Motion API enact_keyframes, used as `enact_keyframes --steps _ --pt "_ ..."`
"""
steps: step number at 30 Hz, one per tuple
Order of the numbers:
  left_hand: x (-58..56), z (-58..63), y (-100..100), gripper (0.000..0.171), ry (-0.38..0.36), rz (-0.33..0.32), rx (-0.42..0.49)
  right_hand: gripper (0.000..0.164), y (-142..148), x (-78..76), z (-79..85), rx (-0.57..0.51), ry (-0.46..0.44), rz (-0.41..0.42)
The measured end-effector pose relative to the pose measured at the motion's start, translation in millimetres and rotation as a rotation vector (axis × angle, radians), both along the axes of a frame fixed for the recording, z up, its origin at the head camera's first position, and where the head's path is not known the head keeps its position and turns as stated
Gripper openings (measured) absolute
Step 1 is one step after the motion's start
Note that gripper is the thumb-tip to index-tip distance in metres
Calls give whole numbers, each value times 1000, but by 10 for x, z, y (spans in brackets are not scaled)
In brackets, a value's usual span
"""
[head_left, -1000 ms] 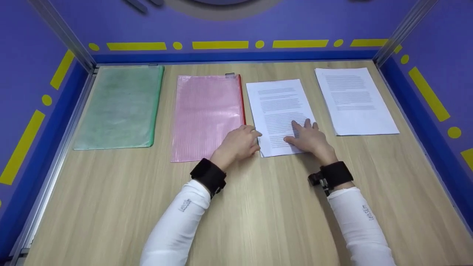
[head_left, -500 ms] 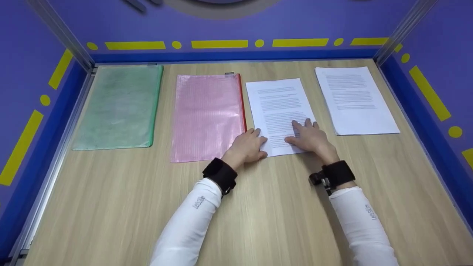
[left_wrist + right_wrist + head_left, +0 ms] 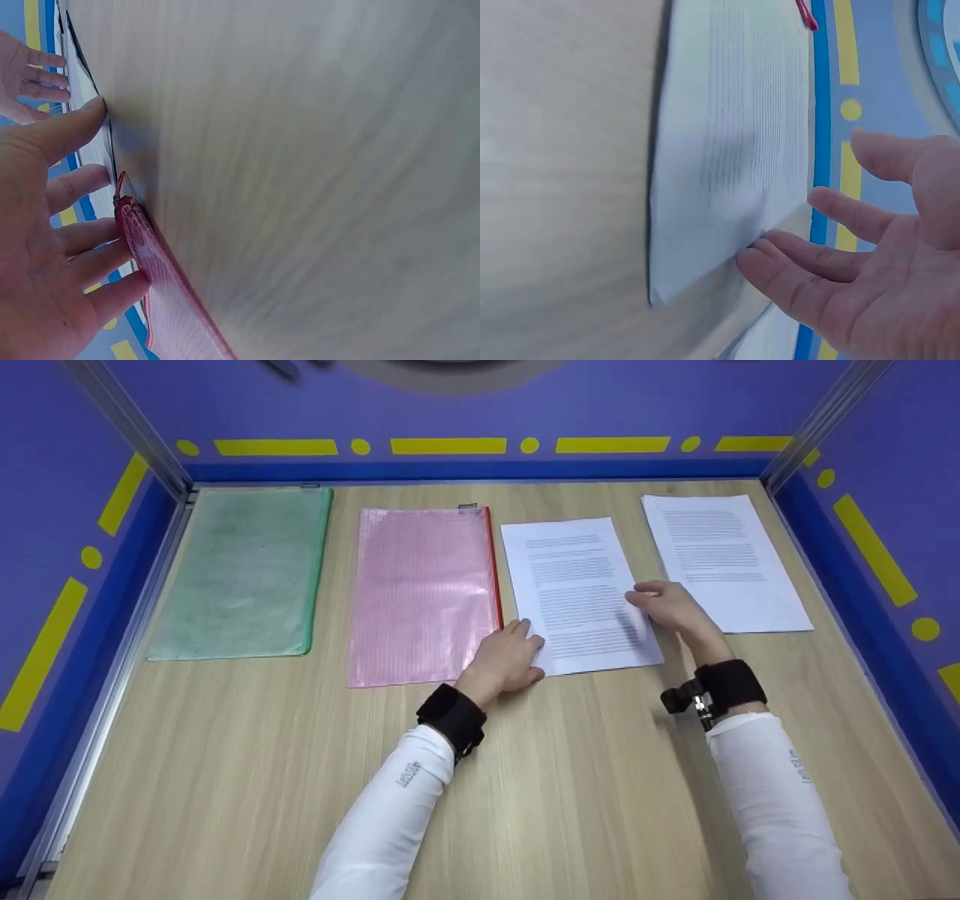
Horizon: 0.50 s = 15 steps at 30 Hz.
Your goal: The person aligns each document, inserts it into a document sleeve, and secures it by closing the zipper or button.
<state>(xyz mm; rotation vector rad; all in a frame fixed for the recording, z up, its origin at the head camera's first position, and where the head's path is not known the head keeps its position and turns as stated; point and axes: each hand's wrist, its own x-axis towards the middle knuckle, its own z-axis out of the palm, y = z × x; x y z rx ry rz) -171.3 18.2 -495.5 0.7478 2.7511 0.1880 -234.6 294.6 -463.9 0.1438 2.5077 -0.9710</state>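
Note:
My left hand [image 3: 504,660] rests at the lower left corner of a stack of printed paper [image 3: 574,570], its fingers spread and lightly bent. In the left wrist view, its outer fingers lie by the corner of a pink zip folder [image 3: 169,292] while the thumb touches the paper's near edge. My right hand [image 3: 675,607] hovers at the stack's right edge, thumb above the sheet. The right wrist view shows its fingers [image 3: 787,277] extended, tips right at the side of the paper [image 3: 697,217]. Neither hand grips anything.
Right of the hands lies a second stack of printed paper [image 3: 720,562]. A green zip folder [image 3: 244,577] lies at the far left of the wooden table [image 3: 562,795]. Purple-blue panels [image 3: 480,412] with yellow marks enclose the back and sides.
My right hand has lifted off the page and moved right to the stack's edge. My left hand has slid right, from over the pink folder's edge onto the paper's corner.

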Motion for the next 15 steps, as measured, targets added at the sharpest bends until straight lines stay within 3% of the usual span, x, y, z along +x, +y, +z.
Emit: enact_keyframes --steps 5,11,15 --pt "9 11 6 54 -4 6 -3 69 65 -53 17 -59 -47 -97" --pt "5 27 13 53 -13 22 16 60 106 -89 7 -202 -74 -206" --pt "-2 35 -7 54 -27 22 15 63 157 -93 -27 -297 -128 -251"
